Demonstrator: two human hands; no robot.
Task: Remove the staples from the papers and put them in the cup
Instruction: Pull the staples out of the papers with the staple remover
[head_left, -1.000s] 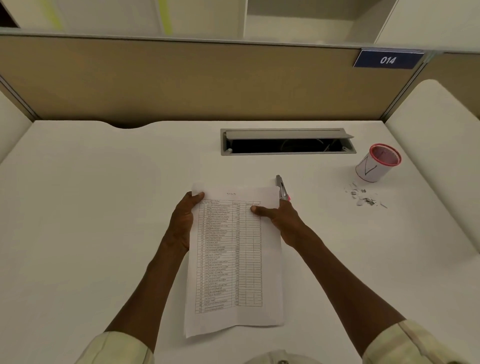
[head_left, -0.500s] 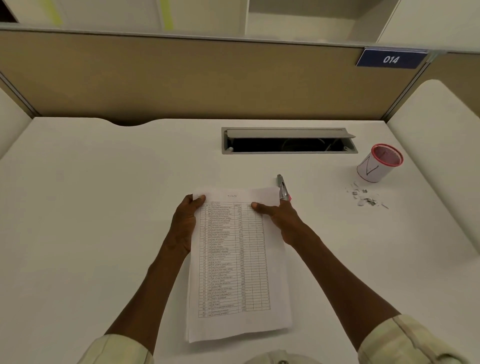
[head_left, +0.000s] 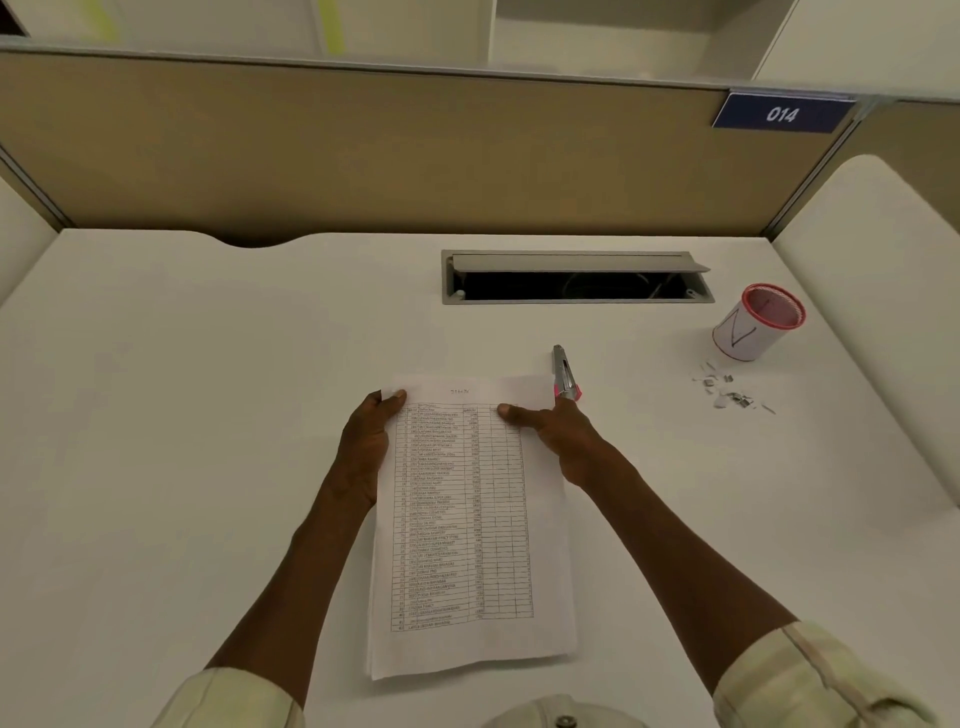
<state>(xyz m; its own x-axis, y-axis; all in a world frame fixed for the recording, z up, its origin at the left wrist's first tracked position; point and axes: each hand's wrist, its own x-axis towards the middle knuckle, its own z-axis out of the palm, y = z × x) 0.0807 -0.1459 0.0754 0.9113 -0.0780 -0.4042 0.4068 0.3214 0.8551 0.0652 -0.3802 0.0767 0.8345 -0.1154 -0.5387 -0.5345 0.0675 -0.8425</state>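
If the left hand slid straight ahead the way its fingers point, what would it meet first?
Nothing close: beyond the papers that the left hand grips lies bare desk, then probably the partition. The cable slot looks off to its right.

Single head-worn wide-angle view, forward and down, close over the white desk (head_left: 208, 415).

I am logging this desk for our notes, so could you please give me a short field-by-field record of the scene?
papers: printed table, flat on the desk
left hand: holds the top left edge
right hand: thumb on the page, grips a tool
cup: far right, red rim, upright
scraps: loose on the desk beside the cup
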